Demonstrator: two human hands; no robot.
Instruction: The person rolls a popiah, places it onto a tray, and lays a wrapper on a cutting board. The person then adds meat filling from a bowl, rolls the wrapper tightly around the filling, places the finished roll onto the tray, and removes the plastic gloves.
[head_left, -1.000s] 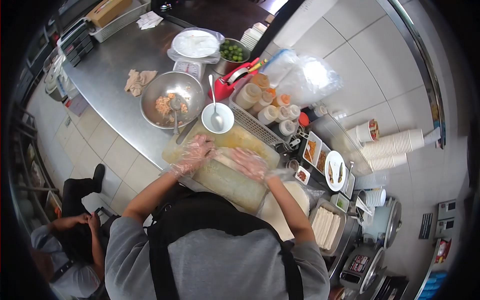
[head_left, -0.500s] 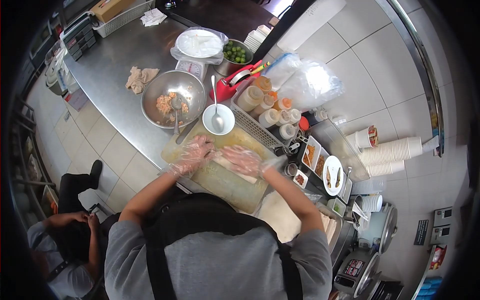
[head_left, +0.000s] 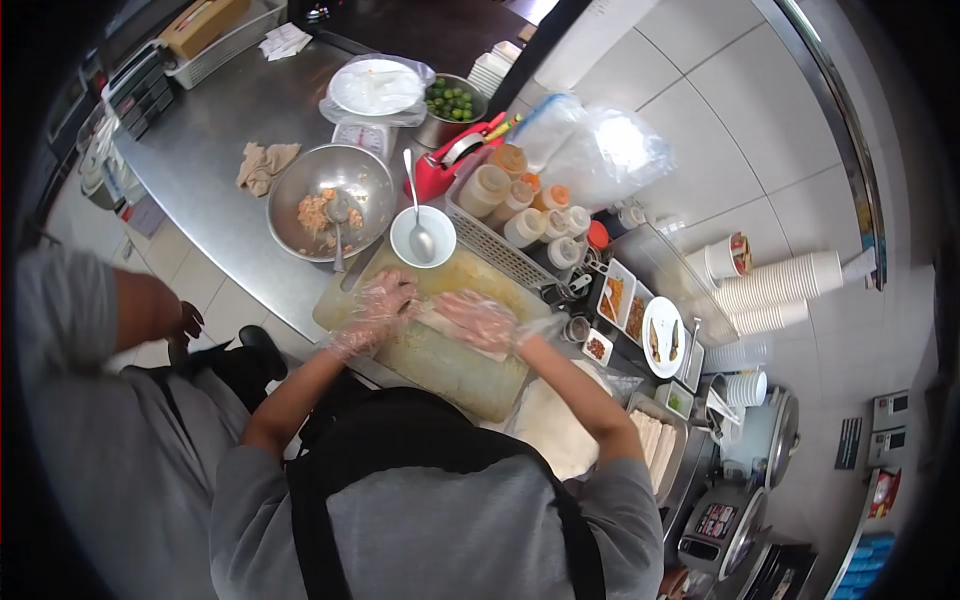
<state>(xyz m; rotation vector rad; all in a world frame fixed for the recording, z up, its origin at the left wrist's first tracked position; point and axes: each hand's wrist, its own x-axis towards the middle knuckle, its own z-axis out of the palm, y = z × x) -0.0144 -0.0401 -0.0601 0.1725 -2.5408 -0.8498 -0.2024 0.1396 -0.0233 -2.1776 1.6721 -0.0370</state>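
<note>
A long pale spring roll lies across the worn cutting board. My left hand, in a clear plastic glove, curls its fingers at the roll's left end. Stretched flat along the roll is my right hand, gloved too, its fingers covering much of the top. Above the board stands a white bowl with a spoon in it. Left of that, a steel mixing bowl holds orange-pink filling and another spoon. Round pale wrappers are stacked right of the board.
Several long rolls fill a tray at the right. A basket of sauce bottles borders the board. Behind are a scale, a tape dispenser and a pot of green fruit. Another person stands close on my left.
My hands stay at the roll with little movement. The other person at the left has come nearer and now stands beside me. The view has shifted slightly.
</note>
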